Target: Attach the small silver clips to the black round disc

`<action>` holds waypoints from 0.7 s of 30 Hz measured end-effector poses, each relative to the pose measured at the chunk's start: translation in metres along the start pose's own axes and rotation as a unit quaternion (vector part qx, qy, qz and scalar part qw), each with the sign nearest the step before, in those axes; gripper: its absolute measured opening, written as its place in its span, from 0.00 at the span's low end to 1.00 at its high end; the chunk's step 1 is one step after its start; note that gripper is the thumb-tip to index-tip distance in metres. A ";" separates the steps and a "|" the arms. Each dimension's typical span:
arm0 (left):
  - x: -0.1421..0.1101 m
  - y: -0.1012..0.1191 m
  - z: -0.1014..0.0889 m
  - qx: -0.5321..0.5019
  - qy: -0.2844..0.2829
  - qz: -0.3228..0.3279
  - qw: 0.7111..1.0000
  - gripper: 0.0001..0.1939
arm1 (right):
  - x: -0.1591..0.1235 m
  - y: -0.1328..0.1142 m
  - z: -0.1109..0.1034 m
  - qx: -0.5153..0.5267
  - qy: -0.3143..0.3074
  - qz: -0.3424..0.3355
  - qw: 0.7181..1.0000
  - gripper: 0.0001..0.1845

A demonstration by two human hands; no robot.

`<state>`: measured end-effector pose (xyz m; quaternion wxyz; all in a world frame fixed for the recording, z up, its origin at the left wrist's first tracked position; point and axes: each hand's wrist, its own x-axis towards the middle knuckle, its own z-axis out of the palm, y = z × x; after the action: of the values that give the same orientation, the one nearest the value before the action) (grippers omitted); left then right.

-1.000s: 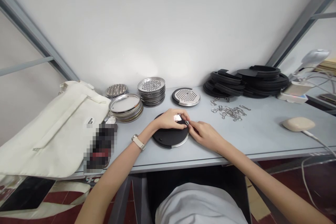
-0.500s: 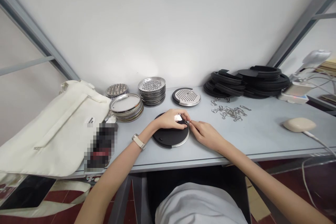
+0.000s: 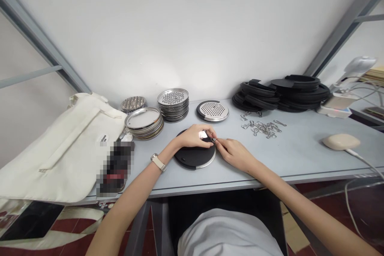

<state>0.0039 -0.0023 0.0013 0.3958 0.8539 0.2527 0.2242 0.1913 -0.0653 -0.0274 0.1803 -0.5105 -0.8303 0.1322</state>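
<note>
Metal shines in the fingers of my right hand (image 3: 235,153): a small piece (image 3: 213,140), with the thumb and finger pinched together on it. It is at the two o'clock edge of the black disc (image 3: 195,156). My left hand (image 3: 192,136) bends over the top of the disc, thumb and finger curved round to the same spot. I cannot tell if those tips grip the small piece or only rest by it. From far off, I can't see how it meets the edge, because the hands cover it.

To do this part well, I think the disc should lie flat, with the left hand pressing so it does not spin. I would push gently and straight, as thin metal could slip or bend.

The disc lies on the grey surface (image 3: 295,156). Counting out from it, with twelve at the wall (image 3: 192,48), a disc with holes (image 3: 213,111) lies between twelve and one. A stack of rough graters (image 3: 173,106) is at eleven, and a stack of smooth plates (image 3: 144,124) at ten. Loose wire clips (image 3: 264,129) lie between two and three. Black rings (image 3: 256,96) are piled between one and two. A cream bag (image 3: 69,148) is at nine.
</note>
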 end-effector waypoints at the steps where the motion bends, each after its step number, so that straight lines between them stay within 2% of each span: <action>1: 0.000 0.000 0.000 -0.004 -0.001 -0.002 1.000 0.13 | 0.000 0.000 0.000 0.000 0.000 0.000 1.000 0.24; 21: -0.001 0.006 -0.001 -0.050 -0.013 -0.008 0.999 0.12 | -0.001 0.000 -0.004 0.052 -0.015 -0.019 0.998 0.23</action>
<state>0.0039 -0.0061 0.0061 0.4433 0.8339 0.2426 0.2219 0.1936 -0.0664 -0.0243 0.1966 -0.4826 -0.8345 0.1792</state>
